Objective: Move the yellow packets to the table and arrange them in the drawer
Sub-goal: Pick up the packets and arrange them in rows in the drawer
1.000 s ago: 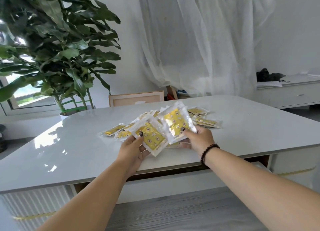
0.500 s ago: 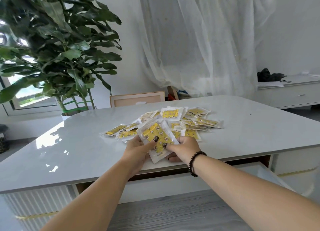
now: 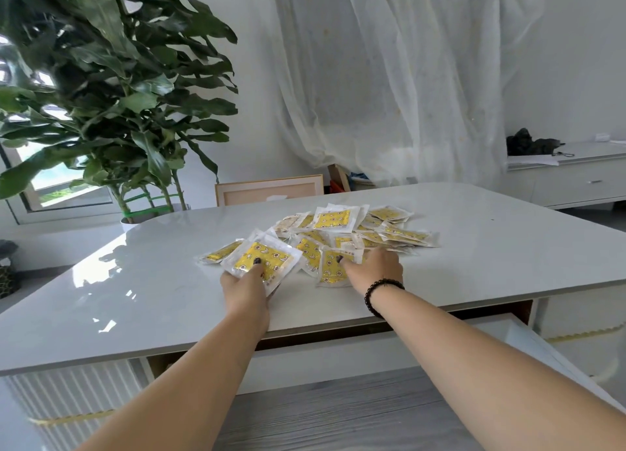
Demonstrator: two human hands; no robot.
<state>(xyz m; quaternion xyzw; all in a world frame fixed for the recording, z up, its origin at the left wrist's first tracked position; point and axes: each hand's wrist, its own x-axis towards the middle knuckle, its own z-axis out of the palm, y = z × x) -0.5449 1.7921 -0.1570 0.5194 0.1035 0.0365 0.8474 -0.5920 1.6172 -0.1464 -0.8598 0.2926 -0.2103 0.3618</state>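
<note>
**Two hands at the heap of yellow packets**

While both arms reach forward over the near edge of the white table (image 3: pixel 142 301), the head view shows each hand busy at the front of a loose pile of yellow packets (image 3: pixel 355 233). The left hand (image 3: pixel 245 286) grips a small stack of packets (image 3: pixel 264 259), its thumb laid across the printed yellow face and its fingers tucked out of sight beneath; the stack sits tilted just above or on the tabletop, which of the two cannot be told. The right hand (image 3: pixel 374 267), with a dark bead bracelet (image 3: pixel 381 294) on its wrist, lies palm down on the pile and pinches one packet (image 3: pixel 333 267) under its thumb, the other fingers curled over the neighbouring packets.

The pile spreads across the middle of the table, clear-edged sachets overlapping one another, one packet (image 3: pixel 335 217) propped on top at the back and another (image 3: pixel 220 252) lying flat at the left fringe, just beside the held stack.

Below the tabletop, between the two forearms, an open white drawer (image 3: pixel 528 345) juts toward the person; only its rim and right side show, and its inside is hidden.

Behind the table stand a leafy potted plant (image 3: pixel 111 94) at the left, a framed panel (image 3: pixel 271 189) leaning by the wall, a sheer white curtain (image 3: pixel 389 78) and, at the right, a low white cabinet (image 3: pixel 576 179) with a dark bundle (image 3: pixel 528 142) on top.
</note>
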